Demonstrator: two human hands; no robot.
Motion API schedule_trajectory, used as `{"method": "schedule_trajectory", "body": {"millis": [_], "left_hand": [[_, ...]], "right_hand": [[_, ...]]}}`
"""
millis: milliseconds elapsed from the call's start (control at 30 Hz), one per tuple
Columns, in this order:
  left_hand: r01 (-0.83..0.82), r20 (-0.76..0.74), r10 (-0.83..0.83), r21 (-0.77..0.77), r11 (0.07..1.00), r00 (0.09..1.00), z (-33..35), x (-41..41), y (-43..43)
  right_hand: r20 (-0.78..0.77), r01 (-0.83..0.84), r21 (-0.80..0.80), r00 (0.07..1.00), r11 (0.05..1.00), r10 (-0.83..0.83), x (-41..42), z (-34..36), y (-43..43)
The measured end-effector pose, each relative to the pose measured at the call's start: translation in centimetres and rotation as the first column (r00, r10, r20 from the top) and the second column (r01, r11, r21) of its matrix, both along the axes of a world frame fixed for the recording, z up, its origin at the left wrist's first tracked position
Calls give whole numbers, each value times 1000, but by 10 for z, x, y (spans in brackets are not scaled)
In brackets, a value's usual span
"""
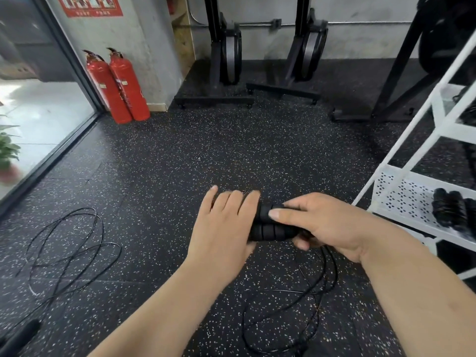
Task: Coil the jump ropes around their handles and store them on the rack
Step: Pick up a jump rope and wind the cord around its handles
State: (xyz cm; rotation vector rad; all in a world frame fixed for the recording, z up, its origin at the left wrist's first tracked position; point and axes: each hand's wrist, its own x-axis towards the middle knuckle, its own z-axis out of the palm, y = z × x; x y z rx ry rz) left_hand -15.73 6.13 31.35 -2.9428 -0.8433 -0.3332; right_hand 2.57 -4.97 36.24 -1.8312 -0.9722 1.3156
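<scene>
Handles point(268, 228) paired for wrapping
Right hand point(322, 222) grips both at center, left hand point(221, 228) flat on their ends, probably squaring them. Rope point(322, 279) loose at 5 o'clock; rack point(394, 186) at 3.

Floor point(180, 155) is being covered by black speckled rubber. Daylight is being let in through the glass door point(38, 99) at left. Two red fire extinguishers point(118, 86) are being propped against the grey concrete wall point(144, 47); two black machines point(229, 52) are being stored upright at the back.
</scene>
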Motion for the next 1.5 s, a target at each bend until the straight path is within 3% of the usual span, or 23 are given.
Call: {"method": "schedule_trajectory", "body": {"millis": [233, 467, 767, 1067, 1167, 1233, 1333, 1500], "left_hand": [[-68, 40, 69, -40, 997, 997, 1, 4, 1], [-62, 21, 67, -177, 982, 998, 11, 0, -6], [-118, 17, 126, -242, 963, 992, 3, -2, -4], [-185, -22, 187, -303, 935, 982, 13, -7, 9], [-257, -26, 264, -335, 906, 964, 16, -11, 16], [-325, -46, 332, -360, 874, 942, 16, -15, 23], [-430, -105, 424, -380, 819, 900, 14, -25, 37], [-517, -197, 479, -395, 759, 855, 4, -36, 52]], "right_hand": [[-115, 81, -2, 990, 997, -81, -2, -5, 3], [-181, 102, 6, 978, 995, -99, -6, -14, 4], [-70, 282, 37, 958, 959, -279, -36, -30, 16], [-73, 188, 111, 981, 976, -181, -23, -24, 17], [171, 105, 138, 977, 985, -128, -17, -23, 14], [440, -13, 124, 897, 992, -43, -13, -29, 11], [621, -143, 111, 782, 983, 44, -21, -32, 10], [888, -287, 25, 446, 958, 110, -50, -27, 7]]}}
